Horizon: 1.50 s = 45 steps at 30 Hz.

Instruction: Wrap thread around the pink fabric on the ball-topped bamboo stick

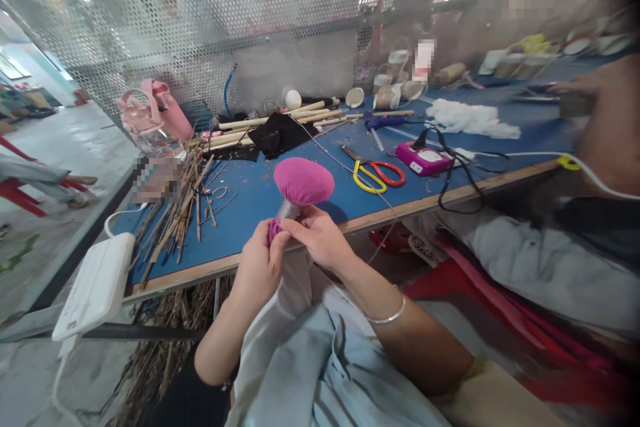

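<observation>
My left hand (259, 261) and my right hand (320, 235) are both closed around the lower stem of a pink padded mushroom-shaped piece (303, 182), held upright just in front of the blue table's near edge (235, 260). The round pink cap sits above my fingers; a grey band shows below it. My right wrist wears a silver bangle (387, 315). My lap, in pale cloth, is below.
On the table lie scissors with red and yellow handles (373, 173), a pink device with black cable (424, 159), dry sticks (180, 210), bamboo rods (280, 119), black cloth (278, 133) and white stuffing (470, 118). A white power strip (95, 285) sits left. Another person's arm (607, 127) is at right.
</observation>
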Motion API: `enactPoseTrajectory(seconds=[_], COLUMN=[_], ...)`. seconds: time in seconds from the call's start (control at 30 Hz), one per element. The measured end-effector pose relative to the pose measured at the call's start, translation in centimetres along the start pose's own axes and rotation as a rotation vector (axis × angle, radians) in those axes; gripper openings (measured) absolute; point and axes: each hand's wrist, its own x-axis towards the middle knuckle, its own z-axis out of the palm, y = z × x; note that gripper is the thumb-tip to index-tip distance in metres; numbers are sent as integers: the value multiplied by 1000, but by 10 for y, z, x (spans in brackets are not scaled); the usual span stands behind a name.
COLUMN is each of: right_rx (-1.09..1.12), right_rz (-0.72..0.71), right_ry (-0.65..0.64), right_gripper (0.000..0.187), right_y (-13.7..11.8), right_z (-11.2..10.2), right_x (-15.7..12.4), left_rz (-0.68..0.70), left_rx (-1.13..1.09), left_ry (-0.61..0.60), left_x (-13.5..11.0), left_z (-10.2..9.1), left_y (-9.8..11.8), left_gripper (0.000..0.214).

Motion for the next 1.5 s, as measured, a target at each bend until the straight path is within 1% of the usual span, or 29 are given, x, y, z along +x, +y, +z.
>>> enactPoseTrajectory(seconds=[0.07,0.13,0.2,0.27,0.37,0.47,0.53,0.67,0.8,0.9,0.93,0.97,1.0,1.03,1.07,1.1,1.17,1.2,1.23,1.27,1.3,1.37,1.43,1.5], right_rx=[10,-25,-81,-91,-53,-65,-74,23,192,262,253,232,205,181,158,135,90,62,29,-9,-42,-86,-86,-56], right_rz=[-25,-37,-48,-70,-79,-86,-89,-60,-8,103,146,178,193,186,163,133,86,79,78,82,85,83,70,50], right_ry=[8,-3,-32,-39,-19,10,11,-47,-98,-156,-196,-232,-250,-237,-201,-160,-98,-83,-74,-68,-59,-47,-62,-86], right_gripper=[27,24,26,29,30,27,25,25,30,37,39,39,37,35,34,33,35,35,35,35,34,34,34,35], right_y=[-2,-7,-14,-20,-27,-28,-27,-24,-17,-11,-10,-9,-8,-8,-8,-8,-8,-8,-7,-5,-4,-1,0,-3], right_z=[-1,-2,-1,2,5,4,2,-1,-4,-5,-6,-5,-5,-4,-3,-2,1,3,4,4,5,5,4,3], right_x=[-2,-6,-12,-18,-23,-23,-22,-20,-16,-12,-11,-9,-8,-6,-5,-5,-4,-4,-5,-5,-6,-7,-7,-7], left_rz=[10,-22,-102,-193,-311,-408,-445,-463,-529,-587,-611,-629,-636,-620,-570,-492,-306,-222,-156,-110,-83,-59,-69,-110], left_rx=[-75,-196,-360,-543,-769,-878,-941,-1100,-1215,-1294,-1298,-1284,-1247,-1180,-1080,-954,-658,-513,-389,-292,-221,-157,-189,-285], left_ry=[5,42,52,1,-120,-214,-277,-465,-717,-931,-980,-998,-973,-903,-780,-628,-312,-187,-94,-32,2,28,25,12], left_x=[2,3,2,-1,-5,-8,-10,-14,-11,-4,-2,-1,0,0,-1,-3,-6,-8,-10,-11,-13,-15,-16,-16], left_z=[0,1,2,3,2,-1,-4,-12,-18,-17,-16,-15,-14,-12,-12,-11,-11,-11,-12,-12,-11,-10,-9,-8], left_y=[-5,-8,-7,-3,5,10,11,10,5,-4,-7,-10,-12,-13,-13,-12,-6,-2,1,4,6,6,3,0], left_gripper=[32,32,34,39,43,45,45,48,48,49,50,51,53,55,56,56,51,45,40,35,31,29,30,34])
